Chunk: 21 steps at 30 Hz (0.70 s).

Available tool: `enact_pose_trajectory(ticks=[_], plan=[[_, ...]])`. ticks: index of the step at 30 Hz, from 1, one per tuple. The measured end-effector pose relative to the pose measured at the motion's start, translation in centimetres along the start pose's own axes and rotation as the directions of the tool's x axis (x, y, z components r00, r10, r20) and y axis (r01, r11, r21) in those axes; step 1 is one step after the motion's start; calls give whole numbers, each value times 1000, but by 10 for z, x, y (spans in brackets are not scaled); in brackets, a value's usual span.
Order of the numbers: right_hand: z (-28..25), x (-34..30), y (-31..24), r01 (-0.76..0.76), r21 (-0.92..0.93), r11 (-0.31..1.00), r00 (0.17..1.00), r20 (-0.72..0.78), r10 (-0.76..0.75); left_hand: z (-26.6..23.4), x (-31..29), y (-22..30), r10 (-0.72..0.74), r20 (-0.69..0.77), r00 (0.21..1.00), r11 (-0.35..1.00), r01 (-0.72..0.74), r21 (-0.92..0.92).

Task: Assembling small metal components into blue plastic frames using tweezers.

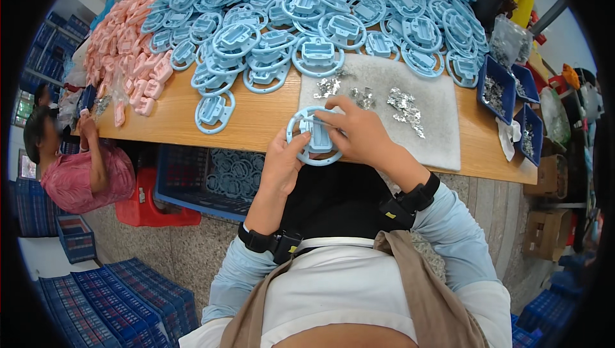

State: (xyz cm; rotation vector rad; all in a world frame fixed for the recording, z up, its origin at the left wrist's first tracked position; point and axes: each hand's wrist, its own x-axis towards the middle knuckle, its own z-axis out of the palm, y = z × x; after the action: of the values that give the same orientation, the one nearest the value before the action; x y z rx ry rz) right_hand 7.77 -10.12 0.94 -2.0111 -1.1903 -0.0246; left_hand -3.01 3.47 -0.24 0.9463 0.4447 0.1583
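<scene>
My left hand (282,161) grips a light blue ring-shaped plastic part (318,145) by its left side, thumb on top, just over the table's front edge. The part has a raised box-like hollow in its middle. My right hand (362,131) reaches over it from the right, fingers bent together at the part's upper middle; whatever they pinch is too small to make out. Just beyond, small shiny metal pieces lie in loose piles (405,110) on a whitish mat (439,95).
A large heap of similar blue parts (301,5) covers the back of the wooden table (262,114). Pink plastic pieces (128,47) lie at the left, near a seated person (86,175). Blue bins (496,89) of metal pieces stand right; a blue crate (221,204) sits below the table.
</scene>
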Motion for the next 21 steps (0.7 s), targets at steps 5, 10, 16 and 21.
enact_pose_trajectory(ticks=[5, 10, 16, 21], plan=[[10, 1, 12, -111, 274, 955, 987, -80, 138, 2, 2, 3, -16, -11, 1000, 999, 16, 42], [8, 9, -4, -127, 20, 992, 991, -50, 128, 1, 6, -2, -1, -33, 999, 992, 5, 124], [-2, 5, -5, -174, 107, 979, 975, -123, 186, -1, 7, 5, -66, 55, 996, 995, 70, -75], [0, -33, -15, -120, -6, 993, 991, -53, 120, -1, 6, 4, -81, 31, 996, 985, 85, -147]])
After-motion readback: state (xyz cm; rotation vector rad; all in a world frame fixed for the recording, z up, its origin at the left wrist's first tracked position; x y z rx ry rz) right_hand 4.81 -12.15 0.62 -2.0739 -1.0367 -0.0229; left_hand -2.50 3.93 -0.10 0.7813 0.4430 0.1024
